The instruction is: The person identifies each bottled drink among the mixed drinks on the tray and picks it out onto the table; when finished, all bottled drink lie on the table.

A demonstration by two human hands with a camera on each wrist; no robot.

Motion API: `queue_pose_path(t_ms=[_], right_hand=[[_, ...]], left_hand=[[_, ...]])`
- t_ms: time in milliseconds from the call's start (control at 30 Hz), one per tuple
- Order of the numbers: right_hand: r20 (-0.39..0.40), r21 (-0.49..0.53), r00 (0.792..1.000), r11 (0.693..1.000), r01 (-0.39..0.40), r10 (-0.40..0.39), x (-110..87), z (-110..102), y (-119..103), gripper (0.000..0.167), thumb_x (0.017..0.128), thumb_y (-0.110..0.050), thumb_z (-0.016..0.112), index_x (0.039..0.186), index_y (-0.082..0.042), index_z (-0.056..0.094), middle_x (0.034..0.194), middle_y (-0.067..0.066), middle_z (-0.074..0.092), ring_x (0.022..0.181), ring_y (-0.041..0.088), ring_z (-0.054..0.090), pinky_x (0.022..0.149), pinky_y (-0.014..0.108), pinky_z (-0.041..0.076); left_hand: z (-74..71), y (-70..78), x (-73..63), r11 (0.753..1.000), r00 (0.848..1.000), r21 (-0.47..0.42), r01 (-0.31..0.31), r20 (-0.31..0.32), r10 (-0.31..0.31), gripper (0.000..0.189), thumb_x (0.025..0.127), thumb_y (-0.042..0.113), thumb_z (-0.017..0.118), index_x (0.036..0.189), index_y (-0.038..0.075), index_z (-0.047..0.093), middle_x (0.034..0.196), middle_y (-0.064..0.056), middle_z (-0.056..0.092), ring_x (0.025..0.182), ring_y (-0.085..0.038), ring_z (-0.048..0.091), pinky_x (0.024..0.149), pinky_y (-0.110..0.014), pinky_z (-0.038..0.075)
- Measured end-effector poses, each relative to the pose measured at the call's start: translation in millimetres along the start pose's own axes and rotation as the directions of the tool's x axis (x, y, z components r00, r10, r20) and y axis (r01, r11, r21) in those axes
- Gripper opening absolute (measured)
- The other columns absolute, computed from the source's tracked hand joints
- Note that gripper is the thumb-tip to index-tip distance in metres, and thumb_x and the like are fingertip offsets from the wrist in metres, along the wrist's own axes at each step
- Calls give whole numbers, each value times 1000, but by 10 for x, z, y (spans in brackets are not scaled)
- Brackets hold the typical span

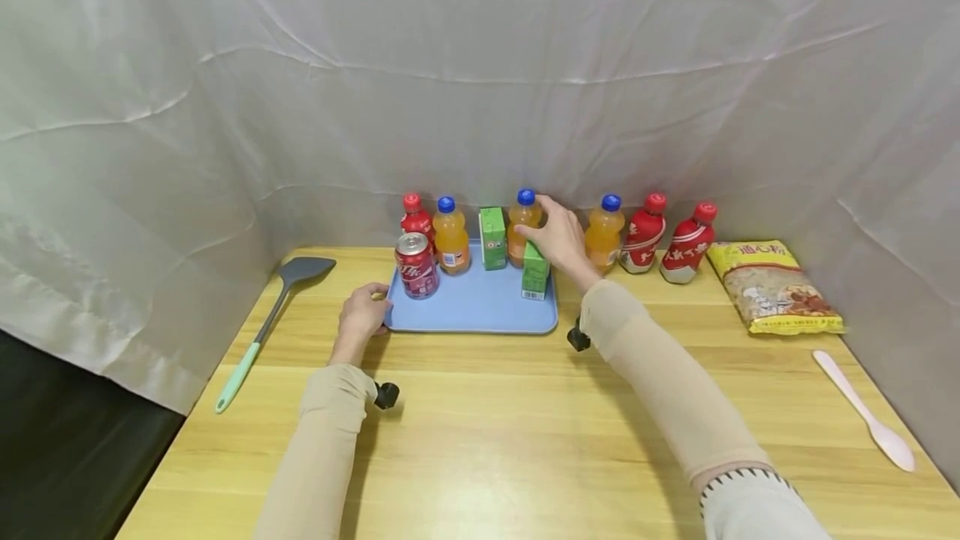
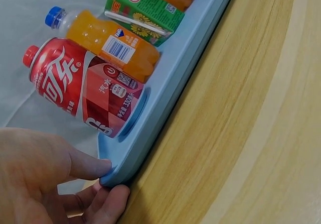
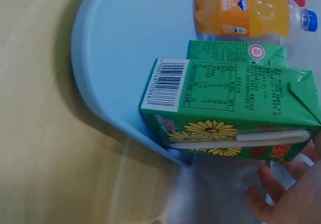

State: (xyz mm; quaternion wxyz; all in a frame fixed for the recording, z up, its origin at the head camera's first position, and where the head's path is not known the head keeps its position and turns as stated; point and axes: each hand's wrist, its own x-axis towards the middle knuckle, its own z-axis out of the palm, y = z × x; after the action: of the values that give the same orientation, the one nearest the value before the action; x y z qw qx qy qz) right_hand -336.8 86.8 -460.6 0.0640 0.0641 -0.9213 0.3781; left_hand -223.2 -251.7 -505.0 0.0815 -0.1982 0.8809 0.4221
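Blue-capped clear plastic bottle of orange drink (image 1: 523,213) upright at the far side of a blue rectangular plastic tray (image 1: 472,307), held high between thumb and fingers of the right hand (image 1: 558,236). Just below that hand, a green cardboard drink carton (image 1: 535,277); in the left hand (image 1: 362,313), the tray's left end pinched near a red metal can (image 1: 417,272).

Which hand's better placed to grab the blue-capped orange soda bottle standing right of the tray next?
Right, most likely. The right hand is close beside the orange soda bottle, while the left hand grips the blue tray at its left end and would have to let go and reach across.
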Motion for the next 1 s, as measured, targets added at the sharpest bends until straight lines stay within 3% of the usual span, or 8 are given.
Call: queue_pose_path(t_ms=[167, 333, 633, 900, 1000], right_hand=[[-30, 48, 1000, 999, 2, -1, -29, 20, 17, 70, 95, -40, 80, 156, -20, 51, 160, 8, 54, 144, 34, 53, 121, 54, 46], [-106, 124, 993, 990, 66, -53, -25, -36, -47, 66, 94, -32, 82, 153, -22, 54, 156, 7, 58, 140, 31, 57, 119, 51, 48], [-254, 233, 950, 942, 242, -181, -67, -226, -209, 62, 93, -21, 83, 150, -23, 58, 146, 7, 63, 129, 28, 59, 115, 47, 50], [-326, 279, 928, 919, 277, -181, -207, -454, -315, 62, 93, -18, 83, 150, -17, 58, 142, 11, 64, 123, 28, 58, 107, 53, 52], [-345, 293, 924, 915, 276, -168, -269, -567, -349, 63, 92, -18, 83, 150, -16, 57, 139, 12, 64, 119, 24, 57, 98, 47, 56]], left_hand=[[27, -9, 1, 1000, 1000, 1, 16, -2, -16, 42, 109, 18, 54, 150, 12, 57, 146, -26, 59, 99, -25, 68, 69, -26, 65], [21, -17, 23, 1000, 1000, 0, 9, -3, -9, 42, 108, 17, 55, 150, 11, 58, 146, -25, 59, 96, -24, 68, 68, -25, 65], [7, -19, 47, 1000, 1000, 3, 0, -4, 0, 43, 108, 17, 56, 150, 11, 57, 146, -27, 59, 95, -24, 69, 68, -26, 65], [10, -8, 23, 1000, 1000, 3, 10, 3, -10, 43, 108, 17, 54, 151, 11, 56, 144, -27, 59, 98, -25, 68, 70, -26, 65], [11, -4, 19, 1000, 1000, 7, 10, -2, -10, 43, 108, 18, 55, 150, 12, 57, 143, -27, 60, 98, -25, 68, 68, -25, 64]])
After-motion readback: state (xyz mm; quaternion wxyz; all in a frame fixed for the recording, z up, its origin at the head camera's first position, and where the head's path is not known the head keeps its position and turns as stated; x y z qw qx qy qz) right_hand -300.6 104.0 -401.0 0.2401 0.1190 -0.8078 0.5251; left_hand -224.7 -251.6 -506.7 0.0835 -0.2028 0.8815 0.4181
